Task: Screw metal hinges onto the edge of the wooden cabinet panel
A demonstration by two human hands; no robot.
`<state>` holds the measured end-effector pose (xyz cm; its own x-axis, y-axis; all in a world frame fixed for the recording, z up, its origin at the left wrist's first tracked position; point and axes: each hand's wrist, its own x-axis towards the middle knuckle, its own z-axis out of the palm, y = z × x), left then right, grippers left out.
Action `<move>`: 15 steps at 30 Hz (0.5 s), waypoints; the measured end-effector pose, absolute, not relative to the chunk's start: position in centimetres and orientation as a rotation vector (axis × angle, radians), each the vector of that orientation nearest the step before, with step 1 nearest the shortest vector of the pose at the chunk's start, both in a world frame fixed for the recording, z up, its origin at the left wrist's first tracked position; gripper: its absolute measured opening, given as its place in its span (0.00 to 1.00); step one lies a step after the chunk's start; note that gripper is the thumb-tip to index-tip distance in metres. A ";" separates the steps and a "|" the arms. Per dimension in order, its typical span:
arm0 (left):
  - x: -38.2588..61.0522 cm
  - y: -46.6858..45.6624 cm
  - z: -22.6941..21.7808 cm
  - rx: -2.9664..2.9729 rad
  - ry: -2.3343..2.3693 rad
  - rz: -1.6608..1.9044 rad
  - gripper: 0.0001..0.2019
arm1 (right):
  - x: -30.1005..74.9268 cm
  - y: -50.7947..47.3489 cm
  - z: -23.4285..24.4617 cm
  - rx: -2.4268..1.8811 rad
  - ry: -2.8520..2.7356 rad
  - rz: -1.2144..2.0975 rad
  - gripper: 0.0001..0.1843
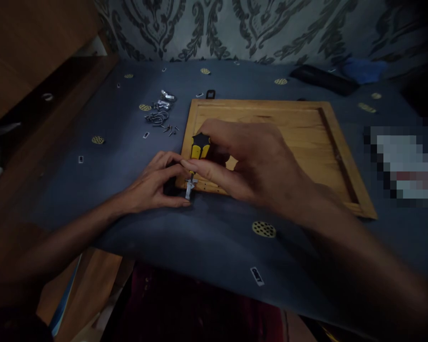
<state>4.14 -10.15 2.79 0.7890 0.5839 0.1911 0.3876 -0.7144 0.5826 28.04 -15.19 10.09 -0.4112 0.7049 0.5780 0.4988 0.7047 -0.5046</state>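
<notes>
My right hand [249, 161] is closed round a screwdriver [200, 145] with a yellow and black handle, held upright with its tip down. Beneath the tip, a metal hinge [189, 187] sits at the near left corner of a framed wooden panel [264, 107]. My left hand [157, 183] is beside that corner, its thumb and fingers around the hinge and steadying it. Small dark holes show in the panel's near edge, right of the hinge. Whether the tip is seated in a screw is too small to tell.
Several metal hinges [160, 104] and loose screws [171, 129] lie left of the panel. A black case [324, 80] and a blue cloth [364, 69] are at the back right. A pixelated object [406, 166] is at the right. Wooden furniture [39, 52] stands at the left.
</notes>
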 end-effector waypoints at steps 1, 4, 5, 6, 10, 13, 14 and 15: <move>4.1 -10.1 2.8 2.448 0.725 0.493 0.25 | 28.0 -15.2 10.2 -0.917 -2.095 0.336 0.25; 4.1 -10.2 2.8 2.454 0.715 0.489 0.25 | 27.9 -15.1 10.2 -0.905 -2.091 0.363 0.25; 4.1 -10.2 2.8 2.456 0.710 0.490 0.25 | 27.8 -15.1 10.2 -0.895 -2.088 0.364 0.25; 4.1 -10.2 2.9 2.459 0.706 0.490 0.25 | 27.8 -15.1 10.2 -0.890 -2.086 0.361 0.25; 4.1 -10.2 3.0 2.462 0.721 0.469 0.25 | 27.9 -15.1 9.9 -0.952 -2.079 0.302 0.26; 4.1 -10.2 2.9 2.460 0.731 0.458 0.24 | 27.9 -15.2 9.7 -1.002 -2.087 0.265 0.26; 4.0 -10.2 2.9 2.460 0.728 0.460 0.24 | 27.9 -15.2 9.7 -1.015 -2.087 0.253 0.26; 4.0 -10.2 2.9 2.462 0.725 0.463 0.24 | 27.8 -15.3 9.7 -1.023 -2.087 0.241 0.25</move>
